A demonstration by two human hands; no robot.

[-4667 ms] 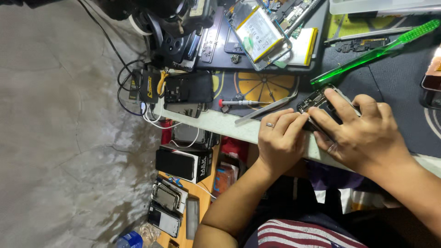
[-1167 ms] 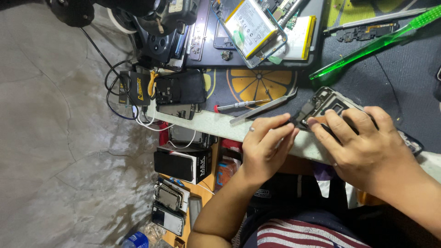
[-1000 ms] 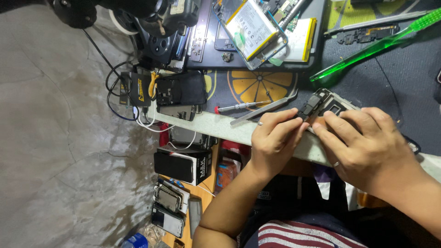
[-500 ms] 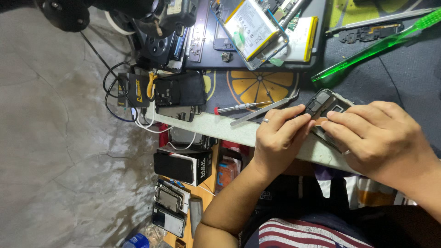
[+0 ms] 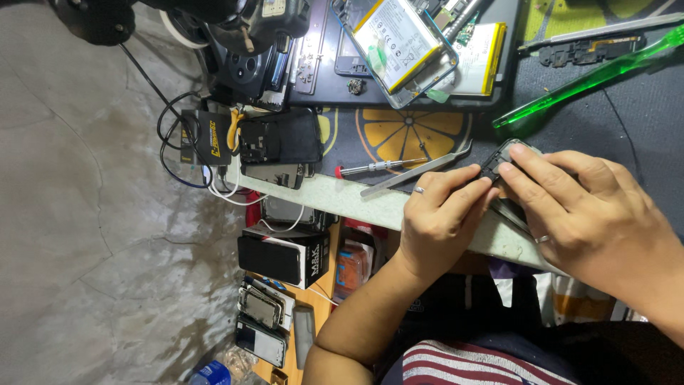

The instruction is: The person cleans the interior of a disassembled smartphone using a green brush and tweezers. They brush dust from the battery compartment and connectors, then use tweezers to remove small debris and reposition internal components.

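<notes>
A small dark opened phone [image 5: 501,162] lies at the near edge of the work table [image 5: 342,196]. Both hands are on it. My left hand [image 5: 436,221] pinches its near end with thumb and fingers; a ring shows on one finger. My right hand [image 5: 595,214] covers most of the phone from the right, its fingertips pressing on the top next to the left fingers. Most of the phone's body is hidden under my right hand. Metal tweezers [image 5: 417,175] and a small red-handled screwdriver [image 5: 367,169] lie just left of my left hand.
A dark mat with an orange-slice print [image 5: 406,132] covers the table. Behind it lie an opened phone with its battery showing [image 5: 399,39], a loose battery [image 5: 479,50], a green translucent strip [image 5: 584,75] and black phone parts [image 5: 279,142]. Boxes [image 5: 283,258] and several phones [image 5: 262,321] sit on a lower shelf.
My hands have stayed on the phone and shifted only slightly; the left fingers have closed in on its end beside the right fingertips. The view has drifted a little.
</notes>
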